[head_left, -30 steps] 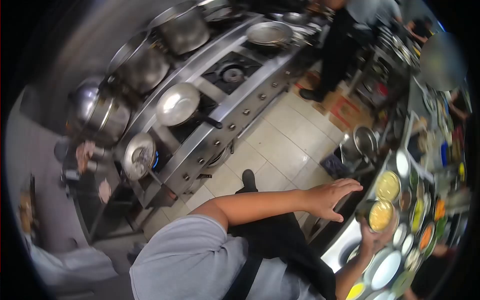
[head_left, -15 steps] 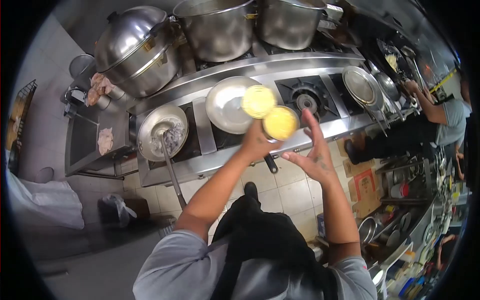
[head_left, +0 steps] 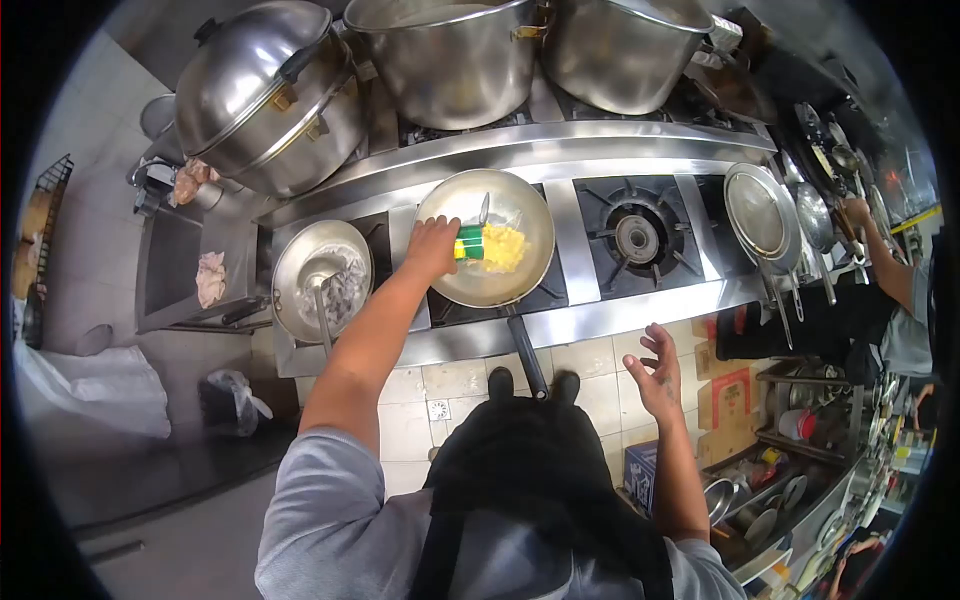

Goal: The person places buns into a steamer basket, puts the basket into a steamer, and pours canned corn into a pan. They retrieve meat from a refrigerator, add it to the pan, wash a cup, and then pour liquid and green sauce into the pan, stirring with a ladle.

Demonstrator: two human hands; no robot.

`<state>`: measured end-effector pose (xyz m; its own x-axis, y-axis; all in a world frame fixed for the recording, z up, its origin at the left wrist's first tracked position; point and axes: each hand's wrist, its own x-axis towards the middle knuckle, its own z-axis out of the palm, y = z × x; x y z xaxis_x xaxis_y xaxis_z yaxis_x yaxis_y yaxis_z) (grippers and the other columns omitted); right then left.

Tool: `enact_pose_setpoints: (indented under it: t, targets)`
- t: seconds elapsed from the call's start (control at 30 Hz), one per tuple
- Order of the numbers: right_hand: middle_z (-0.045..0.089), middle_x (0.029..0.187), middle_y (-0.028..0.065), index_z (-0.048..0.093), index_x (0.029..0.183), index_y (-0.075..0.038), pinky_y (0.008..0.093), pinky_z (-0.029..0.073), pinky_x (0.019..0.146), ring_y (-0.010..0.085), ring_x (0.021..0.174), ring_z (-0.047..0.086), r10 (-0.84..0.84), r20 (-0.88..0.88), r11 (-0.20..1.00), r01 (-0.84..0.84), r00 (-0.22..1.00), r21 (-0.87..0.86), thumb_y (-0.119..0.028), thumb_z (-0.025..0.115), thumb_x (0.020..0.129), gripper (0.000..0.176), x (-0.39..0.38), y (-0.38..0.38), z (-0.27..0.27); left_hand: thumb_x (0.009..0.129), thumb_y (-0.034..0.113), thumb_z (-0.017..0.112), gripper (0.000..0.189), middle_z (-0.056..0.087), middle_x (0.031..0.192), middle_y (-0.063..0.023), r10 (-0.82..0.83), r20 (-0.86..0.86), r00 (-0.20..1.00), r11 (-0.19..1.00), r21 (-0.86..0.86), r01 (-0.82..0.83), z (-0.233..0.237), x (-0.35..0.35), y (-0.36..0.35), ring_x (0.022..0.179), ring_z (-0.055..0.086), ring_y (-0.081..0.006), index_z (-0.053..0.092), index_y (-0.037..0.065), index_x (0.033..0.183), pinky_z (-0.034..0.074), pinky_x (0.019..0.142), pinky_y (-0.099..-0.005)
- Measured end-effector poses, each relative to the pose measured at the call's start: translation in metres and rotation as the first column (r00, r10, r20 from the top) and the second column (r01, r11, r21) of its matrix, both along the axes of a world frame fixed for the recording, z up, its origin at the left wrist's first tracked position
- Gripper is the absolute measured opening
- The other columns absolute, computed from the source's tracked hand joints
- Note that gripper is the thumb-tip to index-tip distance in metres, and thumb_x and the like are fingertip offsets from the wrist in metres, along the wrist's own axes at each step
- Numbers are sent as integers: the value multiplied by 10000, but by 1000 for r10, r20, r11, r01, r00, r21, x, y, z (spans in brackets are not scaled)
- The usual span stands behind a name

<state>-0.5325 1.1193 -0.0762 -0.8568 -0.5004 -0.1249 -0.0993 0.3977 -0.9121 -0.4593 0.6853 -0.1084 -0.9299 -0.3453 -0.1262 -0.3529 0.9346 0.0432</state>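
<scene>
One risk stands out: the left hand (head_left: 432, 245) grips a green cup (head_left: 468, 242) tipped low inside the pan (head_left: 525, 205), beside the yellow food (head_left: 503, 247), so knuckles may brush hot metal or food may spill, while the right hand (head_left: 655, 375) hangs open and empty.

Finding: no text, number, brand or sign can be read anywhere in view.

Printed surfaces noted, all illegible:
- The container (head_left: 470, 242) gripped in my left hand (head_left: 432, 247), upper centre of the frame over the pan (head_left: 500, 285), carries a green and yellow wrapper. Its print is too small to make out.
- The cardboard box (head_left: 728, 385) on the floor, right of centre, bears red markings. They are blurred beyond reading.
</scene>
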Motion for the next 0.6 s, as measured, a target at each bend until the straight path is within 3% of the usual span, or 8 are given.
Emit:
enact_pose_setpoints:
  t: [0.13,0.2,0.23,0.33,0.4,0.5,0.53,0.6]
  targets:
    - [504,1281,137,425,1312,-23,369,462,859,234,1082,541,50,5,999,-50,999,-13,-222,771,760,681,-21,-3,-26,529,281,817,657,614,1055,-146,66,238,969,994,-99,-43,34,-31,11,983,605,-312,584,59,1102,480,851,-400]
    - [526,1229,128,448,1287,-29,366,463,853,231,1029,553,169,-82,985,-170,982,1,-189,769,761,637,-25,-25,-28,524,385,794,688,632,1086,-194,272,460,845,925,117,-361,57,-50,14,896,649,-343,622,20,1081,523,772,-415]
    - [527,1219,134,448,1287,-28,367,463,859,249,1022,556,236,-108,971,-238,966,-7,-187,770,756,641,-25,-40,-26,517,440,777,730,638,1096,-215,264,475,840,905,179,-385,51,-55,9,808,674,-341,630,-2,1080,545,675,-448]
    - [452,1289,199,390,1329,-20,404,418,957,350,1138,494,472,-364,852,-522,803,-48,-176,782,718,742,-32,-103,2,552,488,760,732,656,1032,-165,465,452,761,669,384,-637,81,-60,44,823,670,-301,618,9,1088,539,652,-467]
    - [395,1349,238,318,1369,-10,428,378,1011,399,1231,422,505,-513,816,-577,694,21,-182,790,693,842,-36,-150,13,680,541,680,649,653,1001,-118,543,542,642,303,586,-751,74,-61,54,787,654,-260,609,67,1118,523,588,-440]
    - [323,1397,226,245,1412,-67,428,355,1047,394,1268,374,504,-573,808,-587,646,49,-112,786,657,929,-43,-211,14,801,577,549,568,649,999,-97,574,564,594,89,678,-729,60,-59,58,770,625,-242,591,137,1159,491,576,-396]
    - [323,1397,226,245,1412,-67,428,355,1047,394,1268,374,524,-578,789,-612,626,53,-112,786,657,929,-47,-223,10,854,631,406,595,633,1035,-88,586,550,595,119,668,-735,58,-60,57,808,595,-234,563,184,1215,459,638,-401]
    - [361,1370,211,269,1403,-84,420,355,1049,387,1266,377,513,-627,714,-697,586,-67,-106,789,639,924,-50,-243,8,849,651,376,634,624,1060,-85,667,489,562,110,681,-724,78,-52,64,848,587,-241,544,183,1243,445,684,-413]
